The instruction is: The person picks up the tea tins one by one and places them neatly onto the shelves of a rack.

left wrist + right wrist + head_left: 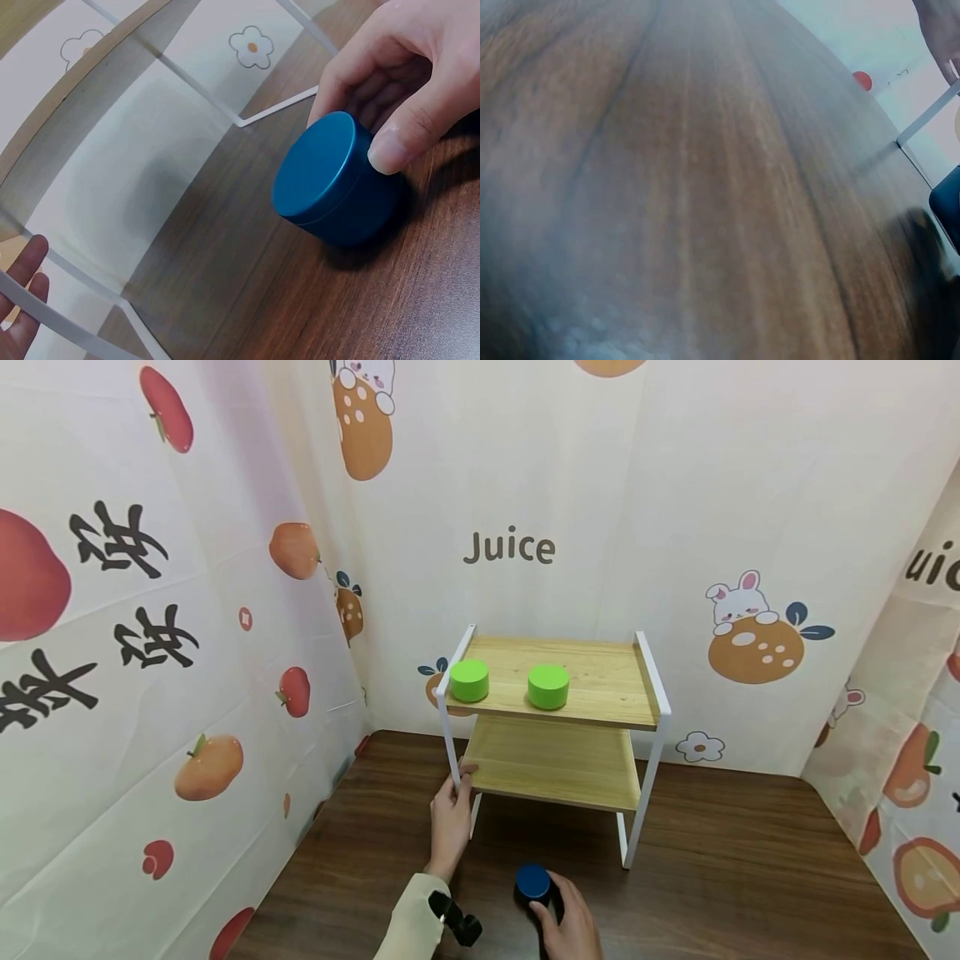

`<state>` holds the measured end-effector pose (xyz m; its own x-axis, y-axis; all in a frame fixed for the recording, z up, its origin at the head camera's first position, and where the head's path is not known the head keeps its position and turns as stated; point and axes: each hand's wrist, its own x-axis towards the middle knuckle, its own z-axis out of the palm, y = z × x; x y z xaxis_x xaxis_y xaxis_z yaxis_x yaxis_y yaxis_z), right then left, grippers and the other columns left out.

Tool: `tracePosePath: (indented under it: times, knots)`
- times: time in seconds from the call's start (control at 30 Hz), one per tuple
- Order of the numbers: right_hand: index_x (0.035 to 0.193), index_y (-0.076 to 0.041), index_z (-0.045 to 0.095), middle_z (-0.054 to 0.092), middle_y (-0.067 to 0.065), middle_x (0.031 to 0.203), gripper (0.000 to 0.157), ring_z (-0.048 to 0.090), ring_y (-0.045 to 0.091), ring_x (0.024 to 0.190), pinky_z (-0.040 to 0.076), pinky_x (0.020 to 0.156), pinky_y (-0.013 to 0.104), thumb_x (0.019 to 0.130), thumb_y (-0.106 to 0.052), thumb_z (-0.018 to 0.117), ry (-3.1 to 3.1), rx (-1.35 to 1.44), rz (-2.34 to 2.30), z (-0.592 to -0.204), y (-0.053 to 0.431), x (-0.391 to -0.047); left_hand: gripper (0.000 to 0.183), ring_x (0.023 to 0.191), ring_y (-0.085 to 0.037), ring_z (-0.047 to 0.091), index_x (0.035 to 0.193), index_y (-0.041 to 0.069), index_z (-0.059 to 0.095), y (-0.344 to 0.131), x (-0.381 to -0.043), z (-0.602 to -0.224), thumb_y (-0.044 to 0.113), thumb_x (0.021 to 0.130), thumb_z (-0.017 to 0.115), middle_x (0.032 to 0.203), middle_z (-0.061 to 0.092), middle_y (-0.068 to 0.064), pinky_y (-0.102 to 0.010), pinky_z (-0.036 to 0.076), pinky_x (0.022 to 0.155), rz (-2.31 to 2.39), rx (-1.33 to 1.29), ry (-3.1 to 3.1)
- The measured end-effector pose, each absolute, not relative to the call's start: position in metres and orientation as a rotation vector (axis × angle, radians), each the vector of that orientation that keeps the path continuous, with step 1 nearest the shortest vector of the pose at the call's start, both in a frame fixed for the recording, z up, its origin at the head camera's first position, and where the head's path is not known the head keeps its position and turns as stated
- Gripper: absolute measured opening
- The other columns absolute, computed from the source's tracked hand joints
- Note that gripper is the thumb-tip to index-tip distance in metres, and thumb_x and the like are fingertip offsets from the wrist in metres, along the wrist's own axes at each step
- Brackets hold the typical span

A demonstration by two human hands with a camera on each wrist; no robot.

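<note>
A small round blue tin (pixel 533 882) with a flat lid is at the front of the table. My right hand (pixel 572 922) grips its side, thumb on one side and fingers around the other, as the left wrist view shows the tin (pixel 337 180) close up. Whether its base touches the table is hard to tell. My left hand (pixel 450 818) holds the left front leg of a two-tier shelf (pixel 555 760) at the lower board; its fingertips (pixel 28 259) show past the white frame. Two green round tins (pixel 469 682) stand on the upper board, left and centre.
The shelf has wooden boards and white metal side frames, standing on a dark wood table (pixel 712 860). Printed cloth (pixel 600 510) hangs behind and at both sides. A black wrist strap (pixel 454 918) sits on my left sleeve. The right wrist view mostly shows blurred tabletop.
</note>
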<state>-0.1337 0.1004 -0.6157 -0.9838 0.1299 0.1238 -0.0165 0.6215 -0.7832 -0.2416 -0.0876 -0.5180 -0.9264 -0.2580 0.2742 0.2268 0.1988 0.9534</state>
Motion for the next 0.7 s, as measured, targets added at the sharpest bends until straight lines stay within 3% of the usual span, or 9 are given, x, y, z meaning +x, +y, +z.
tracePosePath:
  times: [0.1,0.33,0.5,0.7]
  knots:
    - [0.127,-0.013,0.059,0.061,0.008,0.125,0.051,0.060,0.032,0.115,0.046,0.094,0.054,0.082,-0.029,0.078,-2.652,-0.091,1.300,-0.616,0.101,-0.133,0.022,0.102,-0.018,0.058,0.114,0.028,0.069,-0.088,-0.242,-0.518,0.032,0.102,0.050,0.143,0.049,0.012,-0.028,0.036,0.064,-1.782,0.023,-2.110]
    - [0.128,-0.012,0.059,0.062,0.009,0.124,0.051,0.060,0.032,0.114,0.046,0.094,0.054,0.083,-0.028,0.078,-2.639,-0.089,1.319,-0.613,0.101,-0.133,0.023,0.118,-0.018,0.055,0.114,0.024,0.070,-0.088,-0.244,-0.519,0.031,0.102,0.050,0.145,0.050,0.002,-0.027,0.042,0.076,-1.766,0.020,-2.094]
    - [0.127,-0.012,0.060,0.063,0.008,0.121,0.051,0.061,0.032,0.113,0.046,0.094,0.054,0.082,-0.028,0.079,-2.633,-0.107,1.318,-0.614,0.100,-0.133,0.024,0.095,-0.024,0.057,0.116,0.017,0.070,-0.086,-0.240,-0.513,0.024,0.102,0.051,0.141,0.055,-0.004,-0.026,0.038,0.063,-1.776,0.044,-2.090]
    - [0.126,-0.011,0.060,0.063,0.008,0.120,0.051,0.060,0.033,0.113,0.045,0.095,0.056,0.081,-0.027,0.079,-2.622,-0.113,1.330,-0.613,0.101,-0.134,0.024,0.102,-0.021,0.057,0.116,0.008,0.069,-0.083,-0.224,-0.487,0.015,0.102,0.051,0.141,0.054,-0.006,-0.026,0.039,0.067,-1.769,0.032,-2.107]
